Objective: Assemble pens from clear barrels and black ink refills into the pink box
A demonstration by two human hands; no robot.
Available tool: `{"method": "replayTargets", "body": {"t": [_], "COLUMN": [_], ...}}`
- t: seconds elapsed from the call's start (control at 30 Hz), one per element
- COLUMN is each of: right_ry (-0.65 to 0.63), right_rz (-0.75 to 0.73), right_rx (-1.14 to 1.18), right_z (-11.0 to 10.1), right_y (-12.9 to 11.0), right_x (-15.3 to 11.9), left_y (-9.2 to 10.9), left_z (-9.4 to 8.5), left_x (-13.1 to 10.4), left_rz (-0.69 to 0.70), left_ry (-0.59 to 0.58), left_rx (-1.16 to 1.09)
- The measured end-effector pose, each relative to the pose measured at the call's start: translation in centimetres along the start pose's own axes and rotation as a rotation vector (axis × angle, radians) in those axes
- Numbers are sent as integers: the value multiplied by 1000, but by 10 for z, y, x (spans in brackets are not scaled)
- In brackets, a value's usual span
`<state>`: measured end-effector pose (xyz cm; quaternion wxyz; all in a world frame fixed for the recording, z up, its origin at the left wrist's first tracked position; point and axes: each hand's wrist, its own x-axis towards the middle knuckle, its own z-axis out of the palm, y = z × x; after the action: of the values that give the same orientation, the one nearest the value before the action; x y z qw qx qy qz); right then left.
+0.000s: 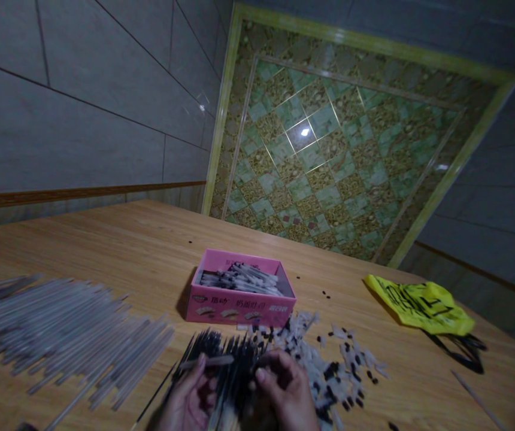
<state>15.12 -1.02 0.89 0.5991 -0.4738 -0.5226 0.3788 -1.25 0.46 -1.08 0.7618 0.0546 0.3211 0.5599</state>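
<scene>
My left hand (190, 392) is closed, pinching a short translucent pen barrel (215, 361) between thumb and forefinger, roughly level. Close by on the right, my right hand (287, 389) has its thumb and fingers curled together; whatever they hold is too small or hidden to make out. Beneath and between both hands lies a bundle of thin black pen refills (239, 353), partly covered by them. A pink box (239, 308) just beyond holds many pens (244, 278). Clear caps (315, 368) and small black plugs (354, 366) are scattered beside my right hand.
A wide pile of clear tubes (60, 326) covers the table's left side. At the right lies a yellow bag (423, 305) with black straps (462, 347). One thin stick (477, 398) rests near the right edge. Tiled walls (105, 108) enclose the wooden table (150, 239).
</scene>
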Motion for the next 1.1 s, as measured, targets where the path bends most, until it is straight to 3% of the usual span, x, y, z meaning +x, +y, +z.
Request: {"method": "replayTargets", "body": {"t": [0.17,0.43,0.93,1.1], "right_ry": [-3,-48,-102,-91], "right_rz": [-49,-163,-317,-285], "right_rx": [15,-49,-305,-338], "right_z": [4,5,1,0], "right_y": [-6,-18,-20,-18], "right_x": [-5,-4,-3,-4], "left_y": [-6,-7,-11,-8], "left_z": [5,13,9,12], "left_x": [-4,-12,-8,-12], "left_rz": [156,178,276,326], "left_ry": [57,78,59,36], "left_rx": [70,128,246,307]}}
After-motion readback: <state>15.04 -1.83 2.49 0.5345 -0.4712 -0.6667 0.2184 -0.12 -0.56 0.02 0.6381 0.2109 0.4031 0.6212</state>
